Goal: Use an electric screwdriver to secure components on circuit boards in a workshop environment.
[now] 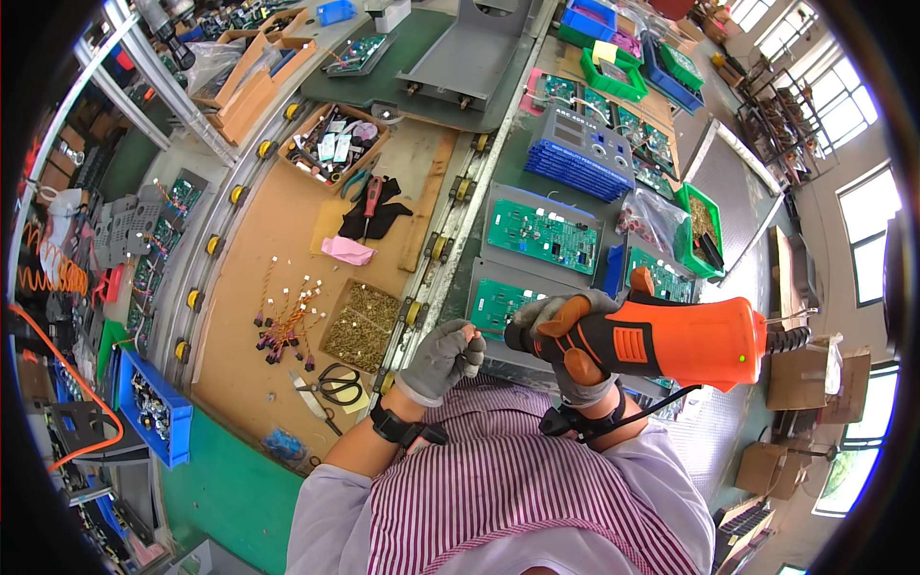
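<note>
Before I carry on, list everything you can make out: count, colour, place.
Power driver: one, orange and black, centre right.
Circuit boards: several, green, mostly right.
Panels: one stack, grey and blue, upper right.
Parts boxes: several, brown, upper left.
Screwdriver: one, red, on a black cloth.
Rag: one, pink, below the screwdriver.
Metal pieces: many, brassy, left of centre.
Wire leads: many, reddish, left of the metal pieces.
Scissors: one, black handles, below the metal pieces.
Bins: several, blue and green, left and right.
Edge clutter: too small to count.
Left hand: one, grey-gloved, near the driver's tip.
Right hand: one, grey-gloved, gripping the driver.
</note>
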A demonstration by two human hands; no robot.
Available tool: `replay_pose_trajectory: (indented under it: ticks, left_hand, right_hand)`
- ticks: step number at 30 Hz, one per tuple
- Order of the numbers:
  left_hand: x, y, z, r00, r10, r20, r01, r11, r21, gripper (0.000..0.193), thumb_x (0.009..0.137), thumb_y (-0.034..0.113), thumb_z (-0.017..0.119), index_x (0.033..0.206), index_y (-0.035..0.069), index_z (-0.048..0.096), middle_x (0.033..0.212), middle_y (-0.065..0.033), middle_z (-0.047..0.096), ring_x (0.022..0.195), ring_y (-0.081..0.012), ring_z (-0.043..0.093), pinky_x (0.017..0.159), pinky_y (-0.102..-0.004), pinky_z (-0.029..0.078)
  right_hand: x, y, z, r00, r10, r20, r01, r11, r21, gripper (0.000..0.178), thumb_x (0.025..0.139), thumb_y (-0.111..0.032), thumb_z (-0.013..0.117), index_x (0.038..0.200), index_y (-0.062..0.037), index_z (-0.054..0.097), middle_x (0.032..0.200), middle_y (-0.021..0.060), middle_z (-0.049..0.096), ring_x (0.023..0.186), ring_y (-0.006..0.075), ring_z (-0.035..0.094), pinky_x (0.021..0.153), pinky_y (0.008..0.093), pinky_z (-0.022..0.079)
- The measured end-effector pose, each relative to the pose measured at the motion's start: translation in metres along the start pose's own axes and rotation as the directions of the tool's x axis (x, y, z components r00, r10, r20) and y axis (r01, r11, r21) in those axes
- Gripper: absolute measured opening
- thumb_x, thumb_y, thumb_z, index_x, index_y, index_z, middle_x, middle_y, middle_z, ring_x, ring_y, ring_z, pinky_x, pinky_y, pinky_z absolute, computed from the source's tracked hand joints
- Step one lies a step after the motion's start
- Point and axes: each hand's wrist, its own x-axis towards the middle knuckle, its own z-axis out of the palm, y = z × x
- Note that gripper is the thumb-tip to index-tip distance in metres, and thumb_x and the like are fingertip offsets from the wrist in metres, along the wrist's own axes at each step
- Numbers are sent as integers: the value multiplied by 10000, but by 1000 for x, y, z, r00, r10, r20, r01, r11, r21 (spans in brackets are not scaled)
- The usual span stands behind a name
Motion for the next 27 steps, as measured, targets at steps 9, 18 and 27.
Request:
replay_pose_trajectory:
  ticks: [9,18,27]
  left_hand:
    - [-7,-1,-1,999,37,7,-38,998,58,203,873,267,478,892,66,496,701,-20,545,547,-98,496,469,-205,402]
    - [-10,7,-7,999,-29,24,24,983,180,233,885,275,451,908,48,492,670,9,489,523,-51,434,422,-175,347]
    - [-9,5,-35,938,159,-308,-123,983,133,169,873,162,434,965,27,478,702,-37,529,561,-109,510,464,-214,431]
  right_hand:
    - [-4,4,4,996,49,77,-48,999,-11,315,694,-216,711,850,-2,540,759,105,581,709,233,571,727,380,453]
    - [-2,9,1,994,53,98,-58,997,46,309,702,-212,701,847,7,537,734,85,562,607,196,531,589,354,427]
    - [-17,49,-17,996,86,36,-61,892,-448,353,643,-6,590,973,2,464,782,69,556,786,200,592,750,328,476]
